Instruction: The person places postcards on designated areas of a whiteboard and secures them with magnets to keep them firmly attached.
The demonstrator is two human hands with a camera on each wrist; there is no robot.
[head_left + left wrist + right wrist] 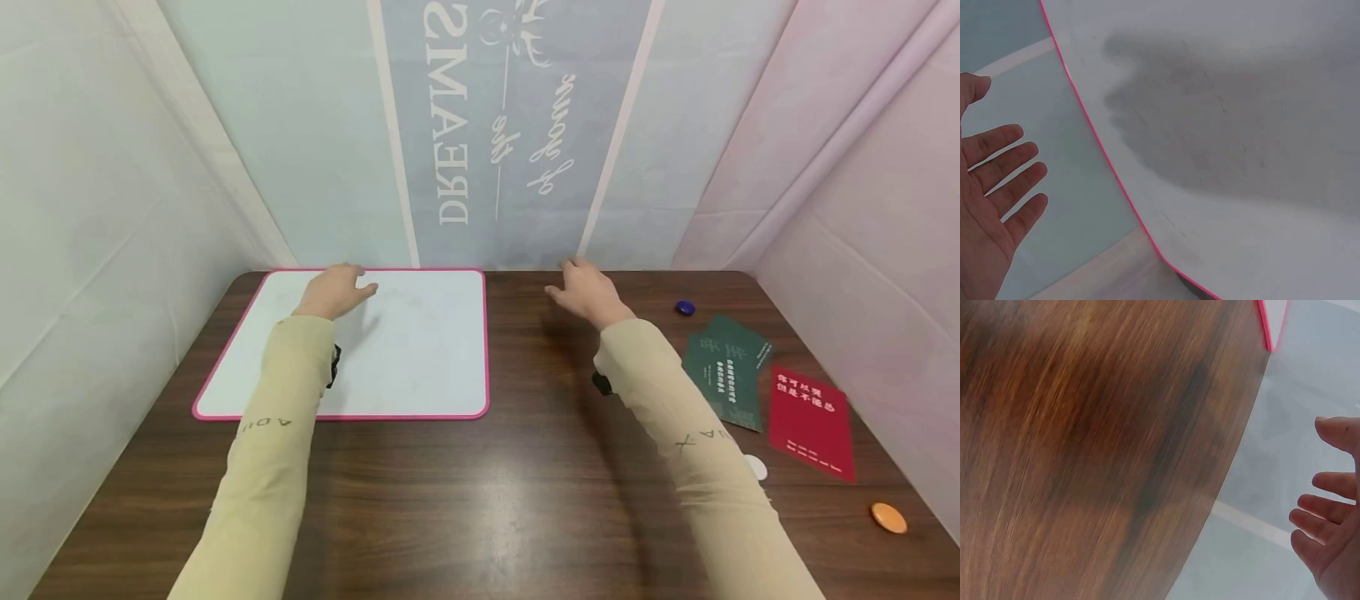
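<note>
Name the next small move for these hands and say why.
Probably lower the left hand flat onto the whiteboard. It hovers open above the board's far part, casting a shadow on it and holding nothing. The right hand is also open and holds nothing, over bare table.

Open wood table (540, 467) in the middle; whiteboard (420, 350) lying flat at left; cards (731, 371) and small discs (888, 517) crowding right edge.

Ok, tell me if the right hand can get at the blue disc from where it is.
Probably yes. The right hand is open above the bare table, and the blue disc lies to its right with nothing between them; the green cards sit nearer the person.
</note>
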